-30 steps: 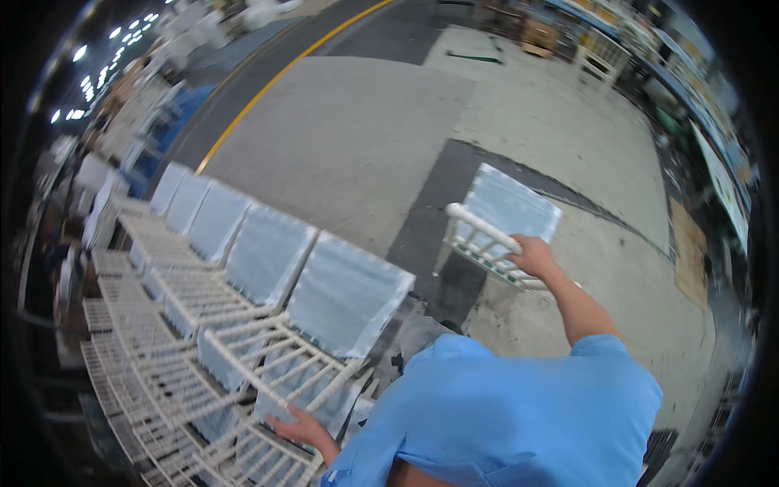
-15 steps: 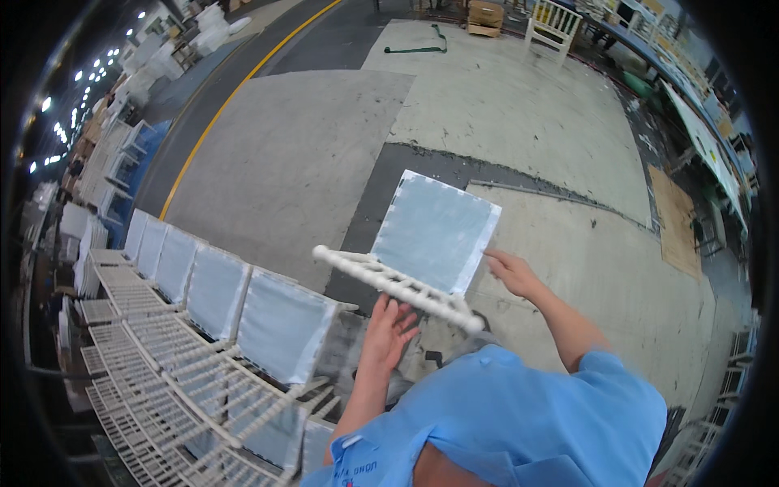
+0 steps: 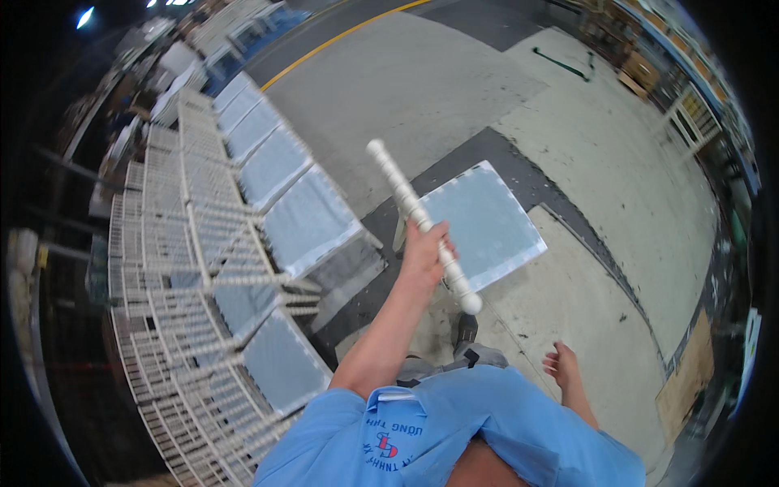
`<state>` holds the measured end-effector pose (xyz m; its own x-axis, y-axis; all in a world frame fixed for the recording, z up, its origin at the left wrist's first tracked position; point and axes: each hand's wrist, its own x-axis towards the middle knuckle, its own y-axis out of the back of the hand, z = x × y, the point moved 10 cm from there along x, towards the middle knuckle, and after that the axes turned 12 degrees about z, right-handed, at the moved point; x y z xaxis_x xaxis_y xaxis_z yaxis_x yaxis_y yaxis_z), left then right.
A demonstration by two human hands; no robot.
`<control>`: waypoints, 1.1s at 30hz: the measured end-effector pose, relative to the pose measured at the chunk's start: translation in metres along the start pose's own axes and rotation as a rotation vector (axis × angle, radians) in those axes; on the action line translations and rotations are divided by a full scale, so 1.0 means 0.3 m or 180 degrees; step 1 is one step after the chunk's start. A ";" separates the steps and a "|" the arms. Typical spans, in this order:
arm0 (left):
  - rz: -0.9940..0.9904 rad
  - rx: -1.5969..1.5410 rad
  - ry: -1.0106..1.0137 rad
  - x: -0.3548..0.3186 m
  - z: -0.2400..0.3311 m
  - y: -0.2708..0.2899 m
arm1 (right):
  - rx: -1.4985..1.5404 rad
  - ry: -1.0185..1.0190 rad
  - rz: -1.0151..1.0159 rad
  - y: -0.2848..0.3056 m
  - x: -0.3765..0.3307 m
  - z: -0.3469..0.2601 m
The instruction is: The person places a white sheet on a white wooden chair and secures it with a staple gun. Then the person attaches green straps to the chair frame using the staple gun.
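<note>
A white chair with a bamboo-like ringed top rail (image 3: 396,182) stands on the floor in front of me. Its square seat (image 3: 485,223) carries a pale blue-grey cover with white edges. My left hand (image 3: 425,255) is wrapped round the top rail, a little below its middle. Off to the right of the chair, my right hand (image 3: 561,367) hangs low with its fingers loosely curled and apart, holding nothing. The chair's legs are mostly hidden beneath the seat.
Rows of similar white chairs (image 3: 307,221) with covered seats run along my left. At the far right stand another white chair (image 3: 694,120) and a cardboard box (image 3: 639,73). A green strap (image 3: 561,63) and a brown board (image 3: 688,377) lie on the floor.
My left hand has gone from open below the chair's top rail to gripping it. My right hand has left the seat's edge and dropped back. The view has turned.
</note>
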<state>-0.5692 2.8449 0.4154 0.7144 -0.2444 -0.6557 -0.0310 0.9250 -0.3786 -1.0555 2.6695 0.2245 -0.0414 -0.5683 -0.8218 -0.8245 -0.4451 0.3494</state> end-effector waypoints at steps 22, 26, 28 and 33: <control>0.0466 -0.0501 -0.0347 -0.628 0.319 1.136 | 0.0172 -0.2140 -0.2784 -1.646 -1.014 0.874; 0.0465 -0.0564 -0.0358 -0.551 0.350 1.340 | 0.0039 -0.1716 -0.2253 -1.756 -0.946 0.933; 0.0705 -0.0580 -0.0370 -0.538 0.335 1.530 | -0.0347 -0.1764 -0.2739 -1.750 -1.030 0.963; 0.0948 -0.0284 -0.0460 -0.544 0.361 1.854 | -0.1198 -0.0464 -0.2962 -1.614 -0.904 0.743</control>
<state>-0.6273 3.4309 0.3825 0.7563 0.0823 -0.6491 -0.3096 0.9190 -0.2442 -0.7709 3.1935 0.1778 0.4374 0.1942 -0.8781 -0.3341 -0.8714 -0.3592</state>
